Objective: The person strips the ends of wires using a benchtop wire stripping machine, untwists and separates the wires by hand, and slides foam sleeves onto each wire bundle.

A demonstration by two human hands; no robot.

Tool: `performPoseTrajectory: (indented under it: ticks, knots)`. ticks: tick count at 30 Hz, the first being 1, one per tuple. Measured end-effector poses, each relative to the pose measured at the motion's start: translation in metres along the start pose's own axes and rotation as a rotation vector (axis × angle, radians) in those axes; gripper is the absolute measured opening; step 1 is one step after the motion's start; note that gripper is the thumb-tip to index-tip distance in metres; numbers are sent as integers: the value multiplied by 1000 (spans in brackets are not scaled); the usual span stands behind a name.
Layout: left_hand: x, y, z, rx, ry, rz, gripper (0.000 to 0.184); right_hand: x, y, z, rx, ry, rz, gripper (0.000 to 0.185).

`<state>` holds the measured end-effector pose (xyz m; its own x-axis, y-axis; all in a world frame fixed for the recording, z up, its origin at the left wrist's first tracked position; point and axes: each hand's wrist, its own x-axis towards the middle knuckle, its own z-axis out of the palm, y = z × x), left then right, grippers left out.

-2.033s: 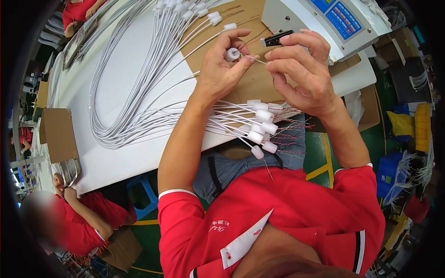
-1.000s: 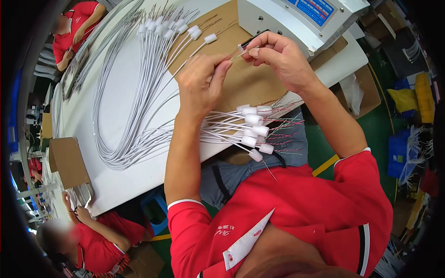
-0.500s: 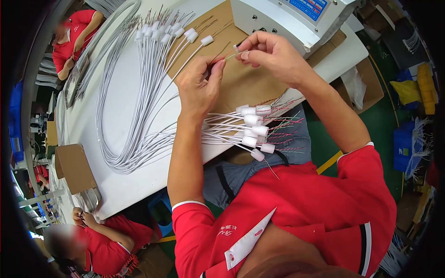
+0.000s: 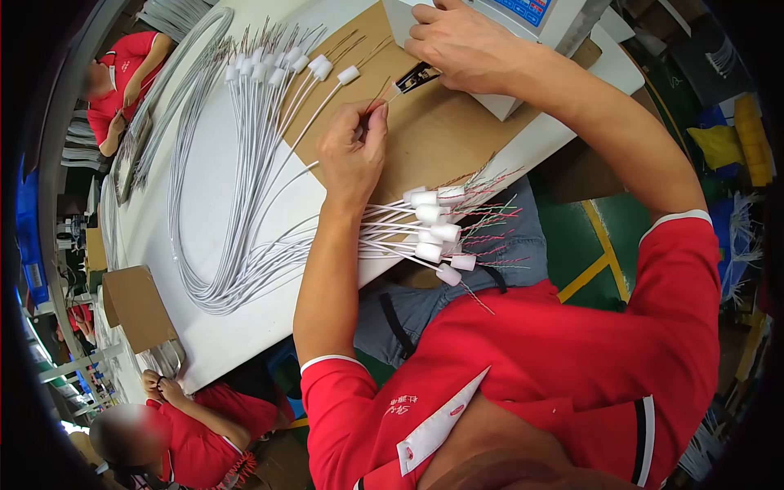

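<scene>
My left hand point(image 4: 354, 147) is closed round the end of a white cable, and thin bare wires point(image 4: 379, 94) stick out above its pinched thumb and forefinger. The cable's white cap is hidden in the hand. At the upper middle, my right hand point(image 4: 457, 45) grips a small black tool point(image 4: 417, 78), whose pale tip meets a thin wire from the left hand. Capped cables point(image 4: 437, 233) with twisted coloured wires lie at the table's front edge. Another bundle of capped cables point(image 4: 269, 67) fans out at the back, left of my left hand.
A white machine with a blue keypad point(image 4: 523, 10) stands at the back right on the table point(image 4: 237, 339). Brown cardboard point(image 4: 425, 135) lies beneath my hands. A cardboard box point(image 4: 140, 306) sits at the left edge. One co-worker point(image 4: 200, 433) is at lower left, another point(image 4: 131, 73) at upper left.
My right hand has moved up and right, away from my left hand, and the black tool now shows between them. My left hand stays pinched on the cable end, slightly further left.
</scene>
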<state>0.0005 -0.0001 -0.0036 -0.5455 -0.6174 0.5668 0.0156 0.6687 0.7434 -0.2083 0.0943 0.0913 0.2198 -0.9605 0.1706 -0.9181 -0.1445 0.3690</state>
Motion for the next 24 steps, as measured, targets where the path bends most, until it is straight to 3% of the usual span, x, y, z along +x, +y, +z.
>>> performPoseTrajectory:
  ticks: [24]
  knots:
    - [3, -4, 8, 52, 1, -17, 8, 0, -1, 8, -1, 62, 4, 14]
